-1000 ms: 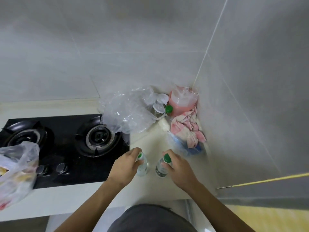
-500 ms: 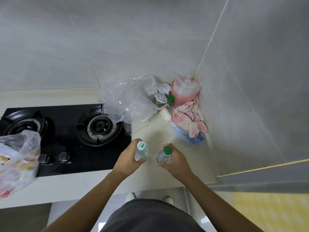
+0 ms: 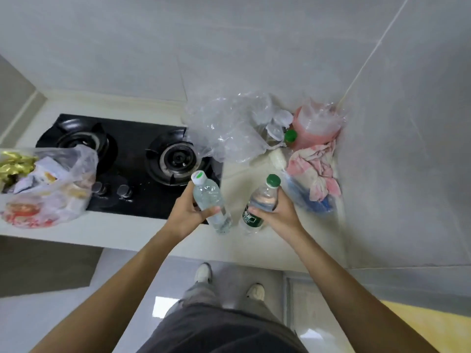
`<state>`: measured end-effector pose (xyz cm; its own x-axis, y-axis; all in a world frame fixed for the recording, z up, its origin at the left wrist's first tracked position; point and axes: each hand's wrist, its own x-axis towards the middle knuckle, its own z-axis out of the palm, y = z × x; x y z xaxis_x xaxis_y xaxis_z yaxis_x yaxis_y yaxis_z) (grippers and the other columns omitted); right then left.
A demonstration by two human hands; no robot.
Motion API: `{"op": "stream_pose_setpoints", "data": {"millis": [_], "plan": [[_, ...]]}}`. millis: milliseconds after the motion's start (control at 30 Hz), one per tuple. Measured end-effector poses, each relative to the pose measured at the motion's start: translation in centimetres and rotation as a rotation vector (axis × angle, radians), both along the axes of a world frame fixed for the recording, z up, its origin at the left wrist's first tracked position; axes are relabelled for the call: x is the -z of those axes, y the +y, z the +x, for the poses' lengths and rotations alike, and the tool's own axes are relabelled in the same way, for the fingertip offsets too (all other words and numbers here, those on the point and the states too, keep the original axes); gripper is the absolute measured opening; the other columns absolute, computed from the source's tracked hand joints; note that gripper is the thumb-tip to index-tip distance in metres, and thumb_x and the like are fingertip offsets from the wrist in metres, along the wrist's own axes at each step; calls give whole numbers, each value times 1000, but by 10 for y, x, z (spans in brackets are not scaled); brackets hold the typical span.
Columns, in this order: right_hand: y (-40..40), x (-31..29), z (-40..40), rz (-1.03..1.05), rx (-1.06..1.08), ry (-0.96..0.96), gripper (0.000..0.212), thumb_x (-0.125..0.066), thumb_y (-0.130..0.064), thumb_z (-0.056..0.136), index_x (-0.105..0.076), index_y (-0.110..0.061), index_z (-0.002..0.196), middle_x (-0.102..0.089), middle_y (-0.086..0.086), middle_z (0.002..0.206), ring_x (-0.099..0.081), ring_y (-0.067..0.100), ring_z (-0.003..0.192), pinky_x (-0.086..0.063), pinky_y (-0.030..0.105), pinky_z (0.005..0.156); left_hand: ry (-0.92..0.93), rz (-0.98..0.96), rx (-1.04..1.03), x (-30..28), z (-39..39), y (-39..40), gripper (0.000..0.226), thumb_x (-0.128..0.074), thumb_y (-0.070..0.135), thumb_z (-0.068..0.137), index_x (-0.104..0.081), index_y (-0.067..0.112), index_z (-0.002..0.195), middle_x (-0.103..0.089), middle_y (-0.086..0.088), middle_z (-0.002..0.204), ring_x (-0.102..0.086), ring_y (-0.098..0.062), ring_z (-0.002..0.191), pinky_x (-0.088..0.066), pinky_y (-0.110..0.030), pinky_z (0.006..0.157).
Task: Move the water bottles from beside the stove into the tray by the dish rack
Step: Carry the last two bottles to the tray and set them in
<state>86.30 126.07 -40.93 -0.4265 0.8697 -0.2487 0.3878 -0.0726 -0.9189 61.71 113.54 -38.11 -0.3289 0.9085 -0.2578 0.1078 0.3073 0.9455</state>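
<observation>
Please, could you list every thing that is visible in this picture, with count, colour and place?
water bottles: 2, clear; white cap in left hand, green cap in right
stove: 1, black, counter left
counter: 1, cream
full bag: 1, clear, over the stove's left edge
empty bag: 1, clear, behind stove corner
cups in wrap: 1 stack, pink, far corner
cloth: 1, pink and white, by right wall
shoes: 2, white, floor
left hand: 1
right hand: 1
</observation>
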Motion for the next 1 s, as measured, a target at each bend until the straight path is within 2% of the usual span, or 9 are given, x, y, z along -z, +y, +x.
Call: {"op": "stream_pose_setpoints", "data": {"millis": [133,233,367,500,533,633,767,867,1000], "plan": [[-1,-38,-38,-37,-116,118,66,-96,-47,65,-61,-33,118,-79,-9,114,-77,11,104,-60,43,97,-52,45,-88,-41,-18,-49,53,-84,40,83,-61,39,130,-73,5,127,-70,-17,120,-56,-42,101],[-26,-73,-78,-57,-230,188,62,-90,-51,72,-63,-30,125,-80,-6,115,-78,13,105,-61,37,94,-43,94,-189,-66,-29,-97,50,-80,40,86,-61,35,133,-72,6,129,-68,-15,122,-54,-39,101],[-86,-117,-137,-79,-375,281,50,-82,-41,84,-66,-22,128,-80,0,116,-78,17,108,-60,34,94,-37,179,-369,-98,-48,-174,57,-75,54,85,-61,36,137,-72,5,132,-70,-16,121,-57,-36,91],[-167,-146,-199,-124,-511,374,46,-74,-29,91,-65,-8,131,-80,2,112,-78,12,102,-58,19,82,-53,287,-577,-116,-76,-269,54,-71,47,91,-62,24,139,-74,-3,132,-72,-27,121,-58,-50,99],[-191,-151,-216,-131,-555,388,45,-73,-29,93,-65,-8,132,-80,3,113,-78,13,102,-58,19,82,-48,315,-634,-120,-84,-297,51,-71,47,91,-64,23,136,-75,-4,129,-74,-27,117,-61,-47,94],[-269,-162,-266,-136,-677,429,48,-71,-32,97,-63,-11,139,-78,2,124,-77,17,112,-59,20,85,-30,364,-803,-135,-107,-383,43,-71,46,90,-69,25,128,-80,5,112,-78,-13,98,-61,-23,68],[-380,-174,-335,-146,-817,453,54,-71,-37,96,-59,-18,145,-75,-1,132,-74,16,119,-59,20,87,47,359,-979,-149,-138,-498,38,-67,38,93,-68,21,126,-79,12,106,-76,-5,97,-58,-19,74],[-461,-184,-379,-145,-944,442,50,-75,-45,91,-65,-23,135,-78,-2,124,-76,14,111,-59,19,84,95,355,-1085,-156,-154,-578,35,-67,38,92,-68,22,124,-78,13,105,-75,-5,96,-57,-19,73],[-560,-185,-436,-205,-1112,435,53,-76,-47,87,-69,-12,127,-81,2,108,-78,16,97,-59,21,77,134,353,-1261,-157,-164,-677,35,-68,37,93,-69,23,126,-77,17,102,-74,-1,94,-56,-15,71]]}}
